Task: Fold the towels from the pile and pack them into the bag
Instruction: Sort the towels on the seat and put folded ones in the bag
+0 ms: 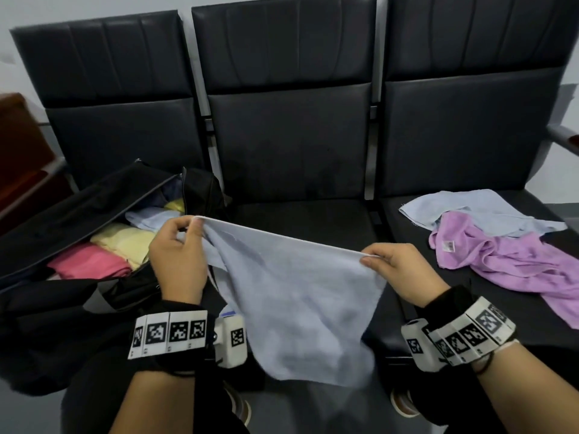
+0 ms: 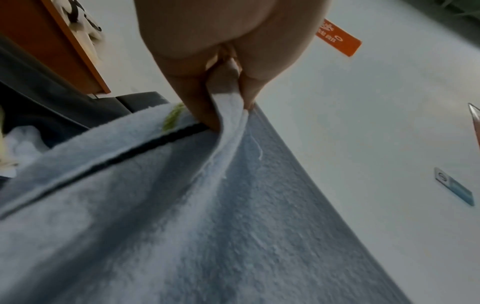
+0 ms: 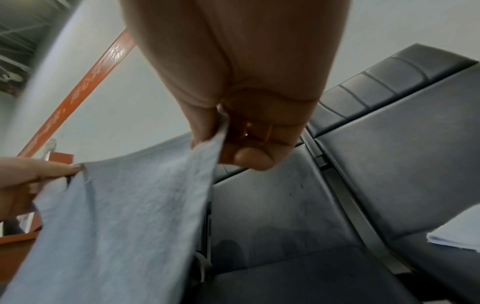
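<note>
A pale blue towel (image 1: 294,296) hangs in the air over the middle seat, stretched along its top edge between my two hands. My left hand (image 1: 191,228) pinches the left corner, seen close in the left wrist view (image 2: 228,111) with the towel (image 2: 207,216) falling below it. My right hand (image 1: 371,258) pinches the right corner (image 3: 221,135), the towel (image 3: 124,216) draping down to the left. An open black bag (image 1: 94,195) lies on the left seat with folded pink (image 1: 91,261), yellow (image 1: 125,239) and pale towels inside. The pile, a purple towel (image 1: 513,261) on a pale blue one (image 1: 479,211), lies on the right seat.
Three dark padded seats in a row (image 1: 297,151) with upright backs stand before me. A metal armrest (image 1: 564,136) juts out at the far right. A brown wooden piece of furniture (image 1: 18,145) is at the far left. My shoes (image 1: 404,402) show below the towel.
</note>
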The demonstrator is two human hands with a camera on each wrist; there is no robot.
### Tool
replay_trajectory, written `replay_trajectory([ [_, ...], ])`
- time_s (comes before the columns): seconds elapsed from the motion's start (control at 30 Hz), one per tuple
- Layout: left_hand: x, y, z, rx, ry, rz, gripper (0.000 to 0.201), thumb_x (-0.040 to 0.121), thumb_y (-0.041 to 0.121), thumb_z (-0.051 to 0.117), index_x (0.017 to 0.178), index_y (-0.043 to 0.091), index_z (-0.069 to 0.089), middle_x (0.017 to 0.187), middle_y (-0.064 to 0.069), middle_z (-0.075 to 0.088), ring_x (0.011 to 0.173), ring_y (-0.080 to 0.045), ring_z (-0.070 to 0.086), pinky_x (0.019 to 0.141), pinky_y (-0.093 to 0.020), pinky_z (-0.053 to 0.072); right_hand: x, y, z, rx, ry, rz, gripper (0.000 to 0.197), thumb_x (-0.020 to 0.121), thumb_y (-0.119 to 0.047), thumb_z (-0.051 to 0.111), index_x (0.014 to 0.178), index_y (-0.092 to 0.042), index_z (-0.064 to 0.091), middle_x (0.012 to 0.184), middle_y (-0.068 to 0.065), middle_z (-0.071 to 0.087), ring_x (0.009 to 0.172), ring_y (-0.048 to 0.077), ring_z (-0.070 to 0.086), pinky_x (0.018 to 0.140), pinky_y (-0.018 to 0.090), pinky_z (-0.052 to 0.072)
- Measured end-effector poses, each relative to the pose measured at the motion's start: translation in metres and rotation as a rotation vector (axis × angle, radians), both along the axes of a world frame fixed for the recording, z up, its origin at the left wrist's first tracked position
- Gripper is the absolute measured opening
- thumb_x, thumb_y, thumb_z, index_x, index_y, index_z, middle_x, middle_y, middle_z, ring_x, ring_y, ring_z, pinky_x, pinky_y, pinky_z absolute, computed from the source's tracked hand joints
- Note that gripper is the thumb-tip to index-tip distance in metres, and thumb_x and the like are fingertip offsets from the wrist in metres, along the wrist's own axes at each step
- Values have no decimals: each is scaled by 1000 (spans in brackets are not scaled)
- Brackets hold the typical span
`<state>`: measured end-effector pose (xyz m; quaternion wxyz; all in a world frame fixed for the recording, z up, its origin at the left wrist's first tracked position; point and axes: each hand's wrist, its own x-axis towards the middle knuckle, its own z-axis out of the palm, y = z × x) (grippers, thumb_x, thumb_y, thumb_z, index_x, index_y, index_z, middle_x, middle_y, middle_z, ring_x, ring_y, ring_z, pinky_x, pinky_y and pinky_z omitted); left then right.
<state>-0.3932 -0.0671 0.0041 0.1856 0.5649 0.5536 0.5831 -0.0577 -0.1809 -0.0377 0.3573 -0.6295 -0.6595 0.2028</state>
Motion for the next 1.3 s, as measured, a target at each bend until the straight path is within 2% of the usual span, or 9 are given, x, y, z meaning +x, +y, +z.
replay_trajectory([
  [0.13, 0, 6, 11, 22, -55, 58, 14, 95, 26, 62, 92, 15, 70, 89, 2, 69, 84, -7, 60, 83, -28, 51, -4, -1, 10, 54, 153, -41, 31, 96, -12, 60, 93, -41, 68, 82, -23, 70, 71, -3, 63, 61, 10, 45],
  [0.27, 30, 11, 42, 84, -42, -24, 13, 94, 22, 62, 89, 12, 69, 80, 15, 63, 73, 8, 56, 72, -9, 43, -19, -3, 42, 149, 442, 11, 35, 99, -8, 55, 122, -33, 64, 63, -4, 55, 60, 8, 53, 57, 21, 49],
  [0.4, 76, 3, 66, 165, 7, -222, 9, 92, 21, 62, 85, 22, 67, 77, 17, 65, 74, 7, 58, 71, -11, 45, -42, -10, 82, 278, 622, 176, 23, 98, -2, 52, 101, -22, 64, 71, 17, 51, 60, 6, 53, 58, 16, 48],
  [0.57, 105, -5, 41, -54, 273, -528, 17, 96, 8, 57, 108, 14, 68, 108, 0, 69, 102, -9, 62, 93, -22, 47, -49, -16, 80, 114, 646, 260, 14, 95, -3, 54, 99, -7, 66, 76, 3, 62, 66, 18, 57, 65, 28, 51],
  [0.67, 105, -12, 7, -257, 473, -633, 30, 98, 2, 49, 124, 9, 63, 126, -6, 61, 116, -18, 57, 98, -21, 39, -45, -18, 56, -123, 558, 273, 34, 91, 12, 47, 107, -12, 66, 95, 9, 69, 75, 19, 57, 70, 32, 49],
  [0.77, 101, -21, -11, -326, 490, -692, 33, 97, 3, 52, 124, 18, 61, 119, 4, 61, 104, -8, 56, 88, -13, 39, -45, -21, 38, -210, 426, 295, 47, 86, 16, 43, 110, -16, 66, 104, 5, 71, 83, 7, 61, 75, 23, 47],
  [0.87, 101, -28, -15, -324, 390, -683, 32, 89, 6, 63, 112, 28, 61, 94, 11, 65, 85, -3, 61, 75, -14, 44, -48, -22, 29, -132, 329, 254, 25, 93, 1, 57, 99, -19, 71, 85, -17, 70, 78, -4, 63, 72, 7, 42],
  [1.07, 97, -37, -7, -222, 208, -649, 32, 74, 3, 80, 89, 28, 66, 80, 6, 69, 73, -11, 66, 66, -25, 55, -58, -13, 34, 117, 165, 156, 9, 89, -10, 70, 89, -16, 77, 82, -4, 65, 79, 8, 61, 74, 16, 44],
  [1.3, 93, -46, 6, -218, 156, -809, 17, 83, 8, 78, 93, 21, 73, 82, 9, 73, 75, -3, 69, 66, -14, 52, -72, 0, 45, 191, 53, 85, 11, 89, -24, 71, 81, -18, 67, 81, -9, 63, 79, 9, 60, 72, 20, 46],
])
